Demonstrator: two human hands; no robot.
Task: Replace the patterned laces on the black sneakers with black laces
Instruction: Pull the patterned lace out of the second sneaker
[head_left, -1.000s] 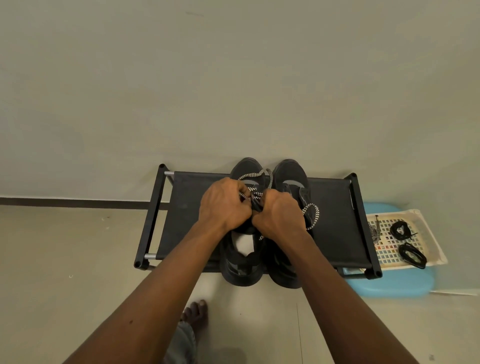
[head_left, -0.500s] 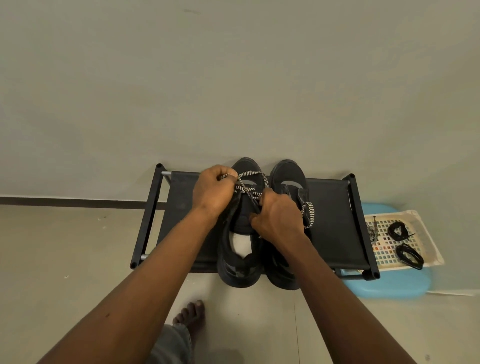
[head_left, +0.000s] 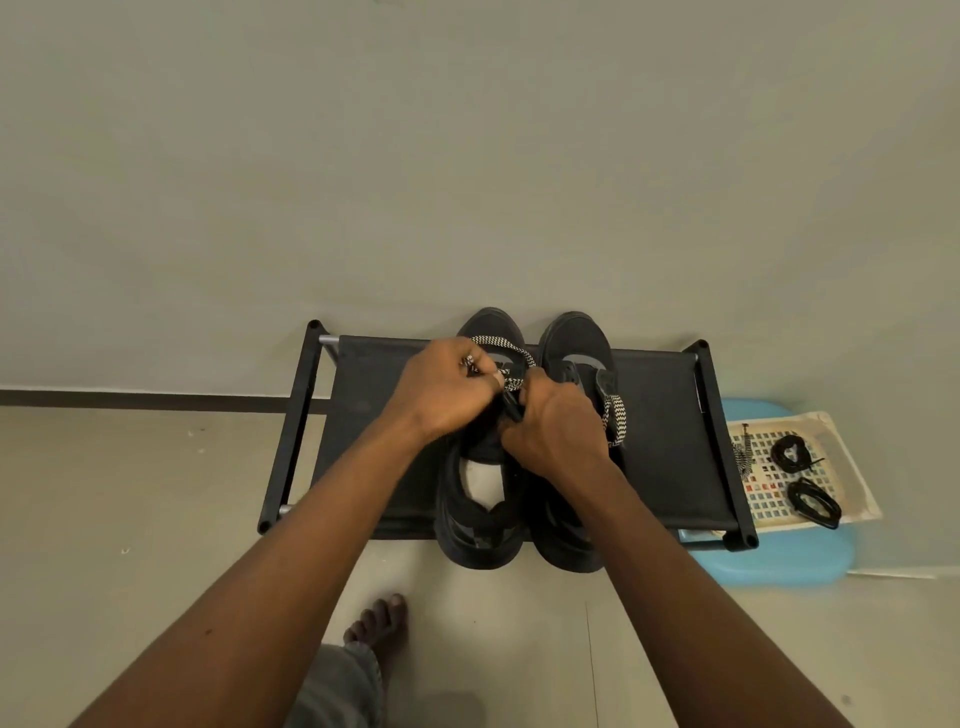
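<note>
- One black rack (head_left: 665, 415) stands on the floor against the wall and carries both sneakers across its middle.
- Blue stool (head_left: 779, 558) sits at the rack's right end, partly under its front right corner.
- Left sneaker (head_left: 483, 525) and right sneaker (head_left: 571, 338) lie side by side, touching, toes over the rack's back edge and heels over its front edge.
- White tray (head_left: 852, 467) rests on the stool, just beside the rack's right edge.
- Left hand (head_left: 441, 389) is over the left sneaker's eyelets, fingers curled, pinching its patterned lace (head_left: 511, 349), which loops out toward the toe.
- Right hand (head_left: 558, 426) meets the left one, fingers curled round a dark edge of the left sneaker's upper. It hides the lower eyelets, so the exact hold is unclear.
- Loose lace (head_left: 616, 415), also patterned, hangs off the right sneaker's outer side, just beside the right hand.
- Two black laces (head_left: 792, 453), coiled apart, lie in the tray.
- Another patterned strand (head_left: 743, 457) lies at the tray's left edge.
- Bare foot (head_left: 379, 623) stands on the floor before the rack's front edge.
</note>
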